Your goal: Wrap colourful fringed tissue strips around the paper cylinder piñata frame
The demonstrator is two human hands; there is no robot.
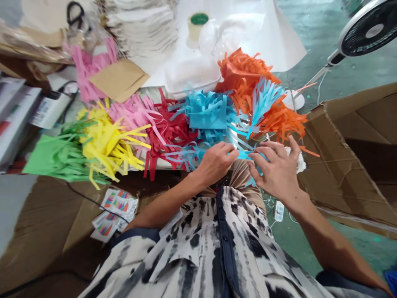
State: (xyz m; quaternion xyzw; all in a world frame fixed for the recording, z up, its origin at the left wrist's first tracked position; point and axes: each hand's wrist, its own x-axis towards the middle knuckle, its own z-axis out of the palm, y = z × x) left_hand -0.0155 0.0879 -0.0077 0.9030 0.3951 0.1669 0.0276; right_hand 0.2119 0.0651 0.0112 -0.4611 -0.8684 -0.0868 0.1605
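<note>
At 9 o'clock from your hands lie one green fringed paper (62,159) and one yellow fringed bunch (108,140). At 10 o'clock are two pink fringed bunches, an upper one (89,68) and a lower one (133,114), plus one red fringed bunch (167,132), with one pair of scissors (76,14) farther out. At 11 o'clock sit one large blue fringed bunch (207,111), one white plastic tray (192,74) and one roll of tape (198,27). At 12 o'clock, the orange fringed paper (248,78) forms one mass, its sheet count unclear, with a smaller blue fringed bunch (263,103) on it.

Centre: your left grip (214,163) is closed, pinching the pale blue paper strip (245,155); your right grip (277,171) is spread, its fingertips (256,154) on that strip.

At 2 o'clock stands one electric fan (369,29); at 3 o'clock, one cardboard sheet (350,153). Risks: uneven pull could tear the narrow strip, and the fan's draught could scatter loose strands.
</note>
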